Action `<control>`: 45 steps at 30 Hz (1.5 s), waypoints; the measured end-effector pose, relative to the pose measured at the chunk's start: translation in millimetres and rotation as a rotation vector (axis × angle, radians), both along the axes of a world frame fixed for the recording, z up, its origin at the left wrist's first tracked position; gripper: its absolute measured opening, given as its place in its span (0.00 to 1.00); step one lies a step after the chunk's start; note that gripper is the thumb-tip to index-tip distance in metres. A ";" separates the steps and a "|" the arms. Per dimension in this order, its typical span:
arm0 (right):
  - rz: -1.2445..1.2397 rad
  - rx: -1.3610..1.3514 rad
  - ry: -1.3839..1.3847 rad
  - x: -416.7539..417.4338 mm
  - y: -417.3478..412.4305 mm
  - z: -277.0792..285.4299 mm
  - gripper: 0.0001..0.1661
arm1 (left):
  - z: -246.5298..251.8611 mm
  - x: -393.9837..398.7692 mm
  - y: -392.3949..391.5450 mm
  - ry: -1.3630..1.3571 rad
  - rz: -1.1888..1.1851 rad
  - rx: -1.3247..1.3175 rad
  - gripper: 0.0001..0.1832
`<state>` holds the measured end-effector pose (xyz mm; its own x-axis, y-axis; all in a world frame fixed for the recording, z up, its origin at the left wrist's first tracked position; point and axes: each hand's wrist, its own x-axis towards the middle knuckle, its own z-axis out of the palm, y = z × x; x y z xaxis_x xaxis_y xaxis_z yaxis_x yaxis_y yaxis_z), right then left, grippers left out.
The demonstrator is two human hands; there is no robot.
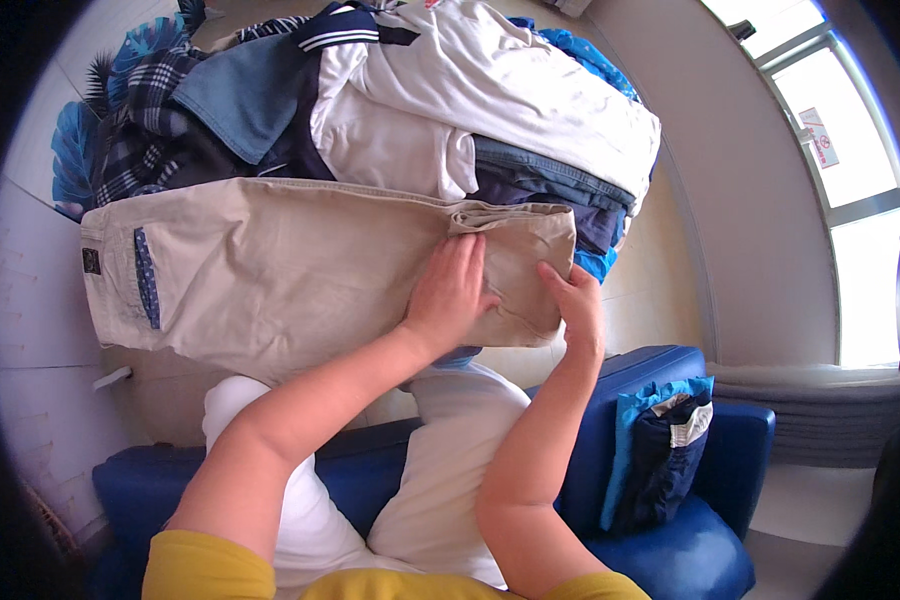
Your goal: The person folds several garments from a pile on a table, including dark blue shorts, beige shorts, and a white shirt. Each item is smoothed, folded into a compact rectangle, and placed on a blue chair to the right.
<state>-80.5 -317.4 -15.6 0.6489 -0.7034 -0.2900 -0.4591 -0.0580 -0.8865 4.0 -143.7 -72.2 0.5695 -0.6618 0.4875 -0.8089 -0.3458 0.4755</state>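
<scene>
Beige cotton trousers (292,262) lie lengthwise before me on the near side of a clothes pile, the waistband at the left and the leg end folded over at the right. A back pocket with patterned blue trim shows near the waistband. My left hand (454,289) presses flat on the cloth beside the folded leg end, holding nothing. My right hand (576,296) has the right edge of the fold between thumb and fingers. Behind the trousers lie a white garment (495,75), folded blue jeans (547,176) and a dark plaid garment (154,105).
I sit on a blue padded seat (645,551). On it at the right lies a folded navy garment (664,465) on bright blue material. A wall and a window (832,127) stand at the right; pale panels line the left.
</scene>
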 end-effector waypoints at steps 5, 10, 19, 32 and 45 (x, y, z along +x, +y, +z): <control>0.115 -0.203 0.045 -2.3 23.1 39.9 0.13 | 1.9 -2.7 13.2 0.091 -0.112 0.062 0.49; 0.327 -0.461 0.089 6.6 55.0 68.5 0.16 | -5.2 25.4 31.2 0.481 -0.360 -0.114 0.43; 0.669 -0.455 -0.119 30.2 130.4 89.0 0.08 | 21.6 57.4 54.6 1.731 -0.468 -0.929 0.31; 0.510 -0.903 -0.203 83.8 211.6 -13.3 0.17 | 21.2 114.4 109.6 1.760 -0.020 -0.784 0.25; 0.594 -1.180 0.077 88.3 216.8 -42.5 0.38 | -3.8 105.7 170.9 0.738 0.258 -0.344 0.15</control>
<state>7.8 -100.6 -58.1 0.9535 -0.1739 0.2462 -0.1429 -0.9800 -0.1388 109.7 27.3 -76.1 0.9327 -0.3512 0.0822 -0.1661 -0.2160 0.9622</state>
